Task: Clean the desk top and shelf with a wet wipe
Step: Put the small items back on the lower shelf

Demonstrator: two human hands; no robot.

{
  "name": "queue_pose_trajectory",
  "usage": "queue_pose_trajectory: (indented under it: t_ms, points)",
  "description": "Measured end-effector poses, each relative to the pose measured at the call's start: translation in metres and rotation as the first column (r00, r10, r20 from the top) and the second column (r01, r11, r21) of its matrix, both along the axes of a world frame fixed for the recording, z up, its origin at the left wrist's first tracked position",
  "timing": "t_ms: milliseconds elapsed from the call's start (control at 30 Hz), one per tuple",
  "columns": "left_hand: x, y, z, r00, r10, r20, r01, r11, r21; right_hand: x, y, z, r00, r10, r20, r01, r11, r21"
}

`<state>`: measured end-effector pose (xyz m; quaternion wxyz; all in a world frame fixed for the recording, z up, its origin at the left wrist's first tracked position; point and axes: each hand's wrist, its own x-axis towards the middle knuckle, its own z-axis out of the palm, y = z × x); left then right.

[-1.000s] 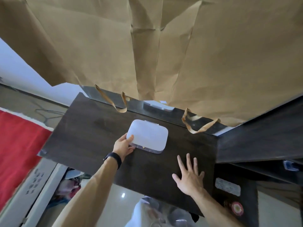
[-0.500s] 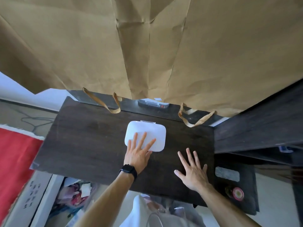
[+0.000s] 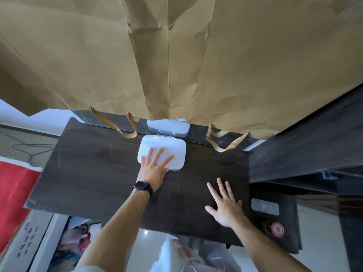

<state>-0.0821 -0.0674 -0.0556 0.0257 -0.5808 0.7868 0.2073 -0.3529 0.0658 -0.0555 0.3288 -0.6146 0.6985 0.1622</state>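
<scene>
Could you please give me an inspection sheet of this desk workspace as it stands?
Surface: dark wood-grain desk top.
Job's things: white box at the back of the desk, lid closed; no loose wipe seen.
Clutter: grey pack and pink-capped bottle on the lower shelf.
Hands: left hand flat on the box, fingers straight; right hand flat on the desk, fingers spread.
Cables: dark cable on the floor, left.
Surroundings: brown paper bag hangs overhead; red cloth at left.
</scene>
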Motion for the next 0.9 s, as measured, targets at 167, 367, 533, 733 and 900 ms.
queue_pose_trajectory:
  t_ms: [167, 367, 533, 733, 900]
  points:
    - [-0.009, 0.003, 0.010, 0.998, 0.033, 0.061, -0.031, 0.999, -0.028, -0.001, -0.015, 0.014, 0.996, -0.024, 0.087, 0.023, 1.000, 0.017]
    - [-0.061, 0.052, 0.030, 0.999, -0.019, -0.047, 0.017, 0.999, -0.036, -0.033, 0.006, 0.053, 0.944, -0.112, 0.312, 0.220, 0.915, -0.338]
    - [-0.135, 0.104, 0.031, 0.950, -0.167, -0.265, 0.150, 0.985, -0.084, -0.084, 0.054, 0.074, 0.928, -0.200, 0.313, 0.343, 0.787, -0.512]
    - [-0.261, 0.139, 0.059, 0.862, -0.392, -0.322, 0.352, 0.919, -0.179, -0.191, 0.077, 0.093, 0.824, -0.488, 0.288, 0.547, 0.553, -0.629]
    - [-0.335, 0.140, 0.066, 0.887, -0.455, -0.076, 0.456, 0.890, -0.015, -0.258, 0.049, 0.101, 0.783, -0.605, 0.141, 0.588, 0.648, -0.484]
